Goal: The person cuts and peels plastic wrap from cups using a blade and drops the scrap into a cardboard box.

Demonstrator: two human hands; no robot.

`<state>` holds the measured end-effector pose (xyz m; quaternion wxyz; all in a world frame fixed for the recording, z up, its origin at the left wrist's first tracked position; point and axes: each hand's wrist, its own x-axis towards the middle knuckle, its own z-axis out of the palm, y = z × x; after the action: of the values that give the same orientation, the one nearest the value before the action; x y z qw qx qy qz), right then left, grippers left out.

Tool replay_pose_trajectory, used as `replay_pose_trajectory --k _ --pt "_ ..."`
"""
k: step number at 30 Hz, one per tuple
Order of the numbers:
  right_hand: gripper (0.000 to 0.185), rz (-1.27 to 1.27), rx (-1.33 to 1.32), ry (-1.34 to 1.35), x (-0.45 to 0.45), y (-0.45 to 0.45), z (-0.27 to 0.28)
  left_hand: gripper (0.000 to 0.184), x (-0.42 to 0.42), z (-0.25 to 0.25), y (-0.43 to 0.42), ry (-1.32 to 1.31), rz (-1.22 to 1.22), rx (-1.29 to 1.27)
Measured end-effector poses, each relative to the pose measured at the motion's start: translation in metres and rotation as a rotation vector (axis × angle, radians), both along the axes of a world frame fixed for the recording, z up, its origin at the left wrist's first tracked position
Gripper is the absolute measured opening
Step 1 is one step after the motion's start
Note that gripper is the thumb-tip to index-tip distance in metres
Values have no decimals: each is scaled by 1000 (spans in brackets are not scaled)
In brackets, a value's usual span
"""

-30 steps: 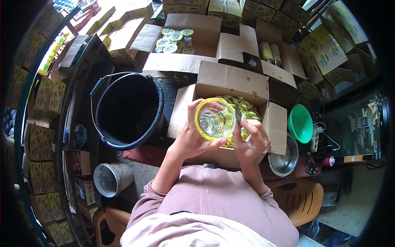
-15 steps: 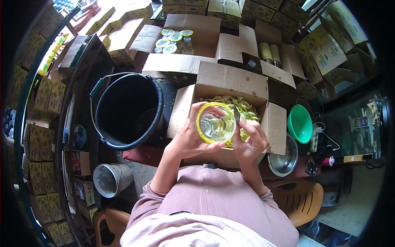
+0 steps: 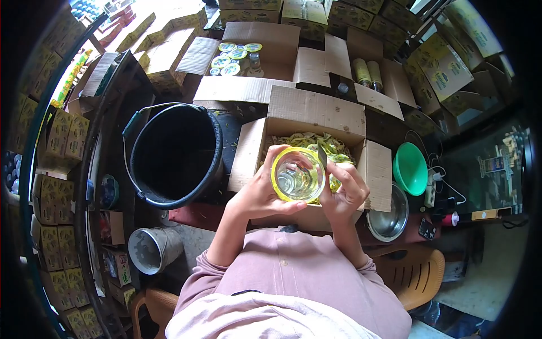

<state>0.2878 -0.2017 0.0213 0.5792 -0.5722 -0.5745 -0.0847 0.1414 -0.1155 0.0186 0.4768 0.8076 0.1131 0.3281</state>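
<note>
My left hand point(image 3: 257, 191) is wrapped round a clear cup point(image 3: 294, 176) with a yellow rim, its round opening tilted up toward me. Close against the cup's right side, my right hand point(image 3: 344, 193) grips a small knife point(image 3: 322, 156), its dark blade pointing up beside the rim. The knife's handle is hidden in the fingers. Both hands are above an open cardboard box point(image 3: 316, 101) that holds a heap of yellow-green strips point(image 3: 333, 148).
A large black bucket point(image 3: 217, 152) stands left of the box. On the right are a green bowl point(image 3: 411, 168) and a metal bowl point(image 3: 389, 217). Farther back, an open carton point(image 3: 243, 87) holds yellow-lidded cups. A grey bucket point(image 3: 166, 246) sits lower left.
The cup has turned slightly in my hands and shifted a little to the right and down. The knife stays at its rim, with both grips kept.
</note>
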Motion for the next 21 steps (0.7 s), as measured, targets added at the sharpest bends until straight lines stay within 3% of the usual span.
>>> replay_pose_trajectory --k 8,11,18,21 --pt "27 14 13 8 0 0 -1 82 -2 2 4 -89 -69 -287" --pt "25 6 9 23 1 2 1 83 -1 0 1 2 -103 -209" --pt "28 37 21 41 2 -2 -2 85 -2 -1 4 -80 -150 -371" --pt "28 41 2 47 1 -3 -2 84 -3 -5 9 34 -139 -126"
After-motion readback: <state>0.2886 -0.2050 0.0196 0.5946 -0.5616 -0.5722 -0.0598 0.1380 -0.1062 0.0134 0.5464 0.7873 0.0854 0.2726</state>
